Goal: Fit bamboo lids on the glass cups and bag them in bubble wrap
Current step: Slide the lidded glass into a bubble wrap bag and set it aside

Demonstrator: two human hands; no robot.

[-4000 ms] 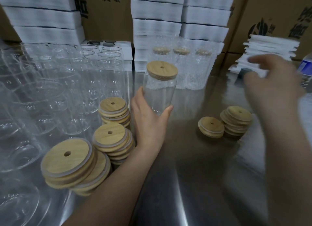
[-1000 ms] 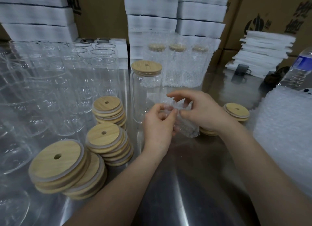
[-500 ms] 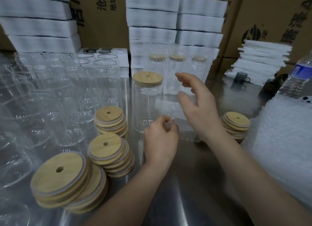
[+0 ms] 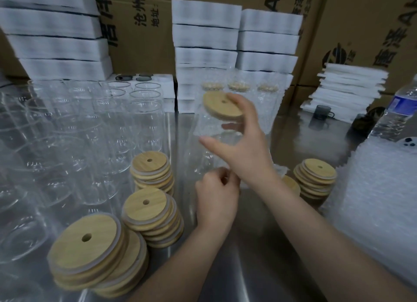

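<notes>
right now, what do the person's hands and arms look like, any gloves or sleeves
The left hand and right hand are bare: no gloves, rings or watch show. The left forearm and right forearm are bare too, with no sleeves in view.

We count one lidded glass cup [image 4: 209, 127], three bagged cups [image 4: 239, 92], six stacks of bamboo lids [image 4: 146, 202], one bubble-wrap bag [image 4: 278, 169], one water bottle [image 4: 397, 112] and one dark mug [image 4: 321, 113]. The open glasses [image 4: 144, 121] overlap beyond our counting.
</notes>
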